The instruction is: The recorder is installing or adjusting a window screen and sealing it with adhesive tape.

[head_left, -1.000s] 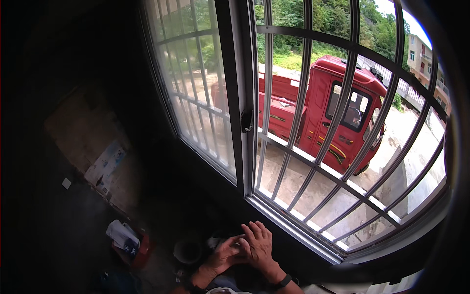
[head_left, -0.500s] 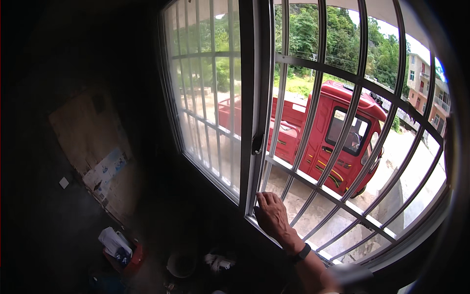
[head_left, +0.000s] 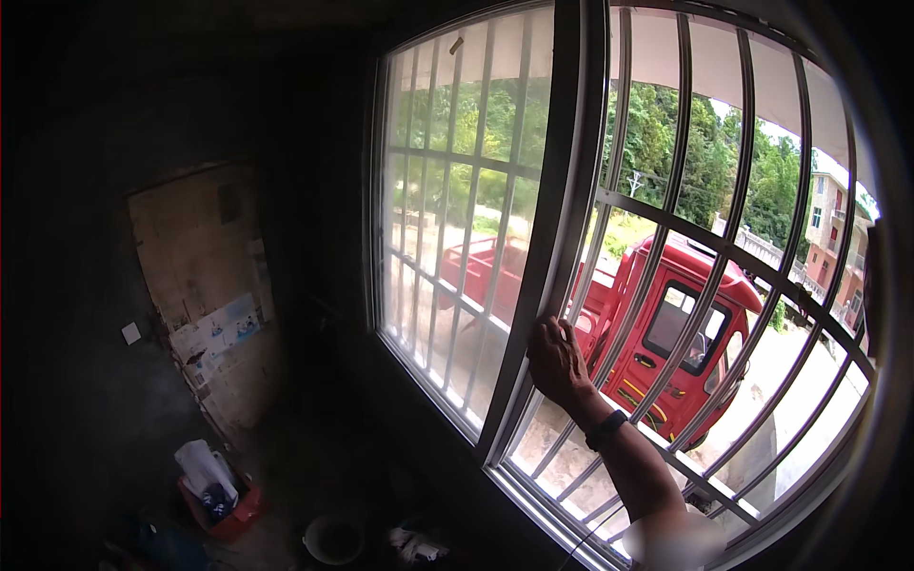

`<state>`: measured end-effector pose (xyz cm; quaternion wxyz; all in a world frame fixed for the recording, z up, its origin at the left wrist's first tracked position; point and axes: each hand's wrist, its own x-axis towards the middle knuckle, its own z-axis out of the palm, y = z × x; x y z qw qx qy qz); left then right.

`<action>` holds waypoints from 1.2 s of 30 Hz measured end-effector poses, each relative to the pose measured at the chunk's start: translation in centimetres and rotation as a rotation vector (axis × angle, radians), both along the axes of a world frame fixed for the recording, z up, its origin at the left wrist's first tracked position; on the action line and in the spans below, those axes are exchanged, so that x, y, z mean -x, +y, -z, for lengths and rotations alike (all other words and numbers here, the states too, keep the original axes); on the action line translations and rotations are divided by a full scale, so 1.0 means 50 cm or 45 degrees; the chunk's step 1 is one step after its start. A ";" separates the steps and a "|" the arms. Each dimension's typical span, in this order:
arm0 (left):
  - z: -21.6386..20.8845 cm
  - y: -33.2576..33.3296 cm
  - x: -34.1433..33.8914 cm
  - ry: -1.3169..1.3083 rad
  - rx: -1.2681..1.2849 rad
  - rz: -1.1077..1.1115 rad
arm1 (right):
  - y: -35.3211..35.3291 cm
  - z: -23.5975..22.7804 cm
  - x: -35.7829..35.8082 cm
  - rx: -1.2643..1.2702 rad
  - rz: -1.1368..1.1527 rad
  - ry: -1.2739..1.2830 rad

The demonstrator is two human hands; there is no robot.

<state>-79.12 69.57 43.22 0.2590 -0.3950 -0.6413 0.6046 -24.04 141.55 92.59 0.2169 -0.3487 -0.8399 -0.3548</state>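
My right hand, with a dark band on its wrist, reaches up from the lower right to the sliding window. Its bent fingers press on the dark upright edge of the window sash, at about the height of the latch, which the hand hides. Left of that edge is the hazy glass pane. On the right the window stands open, with metal bars behind the gap. My left hand is out of view.
Outside stands a red three-wheeled truck, with trees and a building beyond. Inside the dark room are a worn door, a red bin with white cloth in it, a basin and a pale bundle on the floor.
My right hand has moved up along the sash edge, from near its lower end to the latch's height. The view has shifted, so the window sits farther right.
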 end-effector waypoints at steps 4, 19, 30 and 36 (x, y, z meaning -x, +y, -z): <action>0.029 0.092 -0.007 1.047 0.517 0.143 | 0.014 0.021 -0.015 -0.281 0.113 -0.146; 0.053 0.463 -0.068 2.364 1.181 1.329 | -0.160 -0.010 -0.149 -0.213 0.183 -0.152; -0.614 1.098 -0.559 4.333 1.650 -0.665 | -0.421 -0.014 -0.363 -0.119 0.312 0.031; -0.970 1.202 -0.891 3.422 1.440 -2.292 | -0.566 -0.033 -0.439 -0.117 0.489 -0.019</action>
